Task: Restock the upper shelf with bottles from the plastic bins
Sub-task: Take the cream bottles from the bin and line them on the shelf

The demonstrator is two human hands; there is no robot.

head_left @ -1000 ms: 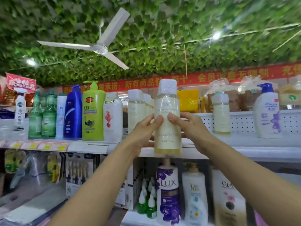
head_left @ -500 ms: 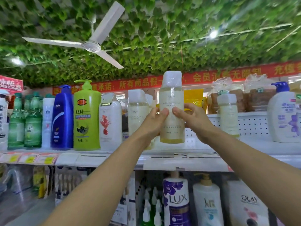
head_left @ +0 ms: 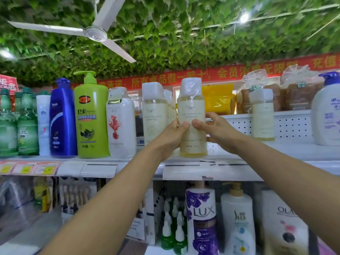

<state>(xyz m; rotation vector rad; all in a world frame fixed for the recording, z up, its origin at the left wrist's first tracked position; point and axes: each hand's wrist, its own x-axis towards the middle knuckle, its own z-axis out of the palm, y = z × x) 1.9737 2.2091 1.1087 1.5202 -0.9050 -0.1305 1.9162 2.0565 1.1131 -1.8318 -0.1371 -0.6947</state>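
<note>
Two hands (head_left: 197, 133) around one bottle (head_left: 192, 107)

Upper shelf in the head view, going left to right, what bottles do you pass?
green bottles → blue bottle → lime pump bottle → white bottle → pale yellow bottle held by left hand and right hand → white pump bottle

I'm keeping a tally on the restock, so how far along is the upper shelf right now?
Done: matching pale bottles already stand on the upper shelf, one left and one right of the gap. In hand: the left hand and right hand grip a wrapped pale bottle, its base at the shelf edge. Left: letting go; the bins are out of view, so I can't tell what remains.
</note>
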